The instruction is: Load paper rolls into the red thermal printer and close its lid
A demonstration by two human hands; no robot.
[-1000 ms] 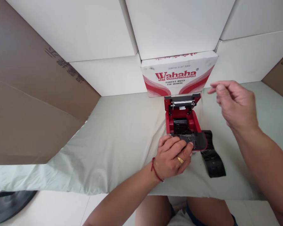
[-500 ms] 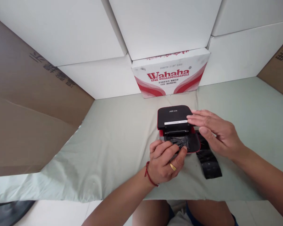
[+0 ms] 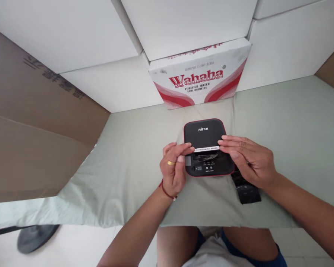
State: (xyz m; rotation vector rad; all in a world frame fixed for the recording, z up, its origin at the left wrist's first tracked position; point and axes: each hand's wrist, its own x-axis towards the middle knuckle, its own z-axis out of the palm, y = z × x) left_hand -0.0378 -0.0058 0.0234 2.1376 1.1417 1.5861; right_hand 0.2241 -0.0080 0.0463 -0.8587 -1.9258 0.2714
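A flat black device (image 3: 204, 136) with red edges and a lid sits on the cloth-covered table before me. The lid is down, and a white label strip (image 3: 207, 149) runs along its front edge. Crinkled dark plastic film (image 3: 208, 157) shows in the slot below the strip. My left hand (image 3: 174, 163) rests its fingertips on the lid's left front corner, the forefinger stretched out and the thumb apart. Flat fingers of my right hand (image 3: 247, 157) lie on the lid's right front corner. A black film strip (image 3: 247, 191) sticks out beside the device, partly under my right hand.
A Wahaha water carton (image 3: 199, 83) stands behind the device, against large white boxes (image 3: 105, 89). Brown cardboard (image 3: 39, 141) walls the left side, with more cardboard (image 3: 332, 66) at the far right. The green cloth (image 3: 289, 122) covers the table; a black round base (image 3: 37, 237) stands on the floor.
The lid has come down over the device. My left hand has moved from the film at the front to the lid's left corner. My right hand stays at the right corner.
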